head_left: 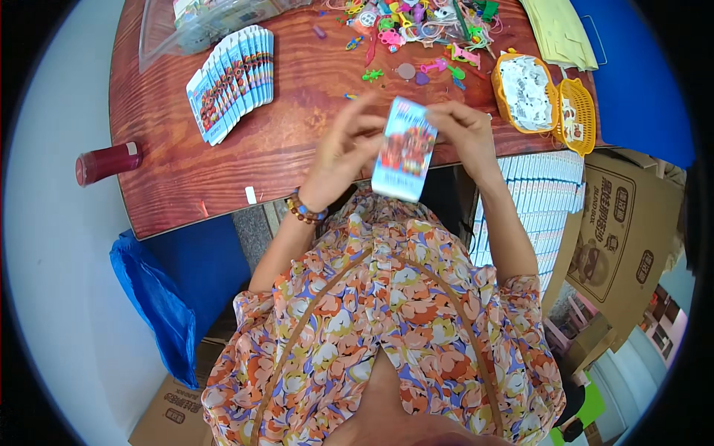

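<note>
A small light-blue printed box (pixel 405 152) is held up at the table's near edge, tilted slightly. My right hand (pixel 465 134) pinches its upper right edge between thumb and fingers. My left hand (pixel 343 152), with a beaded bracelet at the wrist, is closed on the box's left edge; its fingers are slightly blurred and the tips partly hidden. Farther left, a fanned row of matching boxes (pixel 232 82) lies on the red-brown wooden table (pixel 297 111). Small colourful plastic toys (pixel 424 30) are heaped at the far side.
A yellow basket (pixel 497 93) holds white printed pieces; a smaller yellow basket (pixel 593 119) adjoins it. Many boxes stand packed in rows (pixel 547 189) in a carton (pixel 625 230) at right. A clear bin (pixel 156 37), red bottle (pixel 109 163), yellow sheets (pixel 561 33) and blue bag (pixel 152 305) surround me.
</note>
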{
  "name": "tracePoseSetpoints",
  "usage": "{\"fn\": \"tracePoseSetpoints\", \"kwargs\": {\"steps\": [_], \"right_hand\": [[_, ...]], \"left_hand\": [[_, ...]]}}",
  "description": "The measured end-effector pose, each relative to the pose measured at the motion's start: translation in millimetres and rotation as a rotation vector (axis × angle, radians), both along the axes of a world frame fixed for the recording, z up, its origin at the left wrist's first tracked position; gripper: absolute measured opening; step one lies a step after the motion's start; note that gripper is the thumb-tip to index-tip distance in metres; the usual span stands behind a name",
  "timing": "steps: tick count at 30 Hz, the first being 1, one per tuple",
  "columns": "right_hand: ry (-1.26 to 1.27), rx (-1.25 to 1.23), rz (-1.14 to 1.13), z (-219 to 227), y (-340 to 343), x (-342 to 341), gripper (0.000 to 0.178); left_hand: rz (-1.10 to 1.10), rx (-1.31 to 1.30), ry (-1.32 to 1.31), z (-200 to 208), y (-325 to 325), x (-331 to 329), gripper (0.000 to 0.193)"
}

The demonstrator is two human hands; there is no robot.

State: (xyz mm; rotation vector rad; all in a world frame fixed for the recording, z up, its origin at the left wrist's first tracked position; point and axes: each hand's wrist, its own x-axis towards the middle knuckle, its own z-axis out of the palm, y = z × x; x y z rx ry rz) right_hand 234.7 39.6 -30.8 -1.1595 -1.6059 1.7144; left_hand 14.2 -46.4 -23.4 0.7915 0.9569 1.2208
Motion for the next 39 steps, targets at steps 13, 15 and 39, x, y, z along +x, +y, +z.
{"fn": "tracePoseSetpoints", "kwargs": {"steps": [13, 15, 39], "right_hand": [[0.532, -0.742, -0.065, -7.0, -17.6, -92.2, 0.024], [0.137, -0.280, 0.093, -3.9, 9.6, -88.9, 0.028], [-0.488, 1.378, 0.152, 27.8, 123.0, -149.6, 0.027]], "left_hand": [[0.500, 0.369, 0.827, -4.4, 9.9, -9.3, 0.086], [0.458, 0.288, 0.771, -9.1, 4.9, -21.3, 0.086], [0.686, 0.098, 0.679, -14.5, -38.8, -63.6, 0.089]]}}
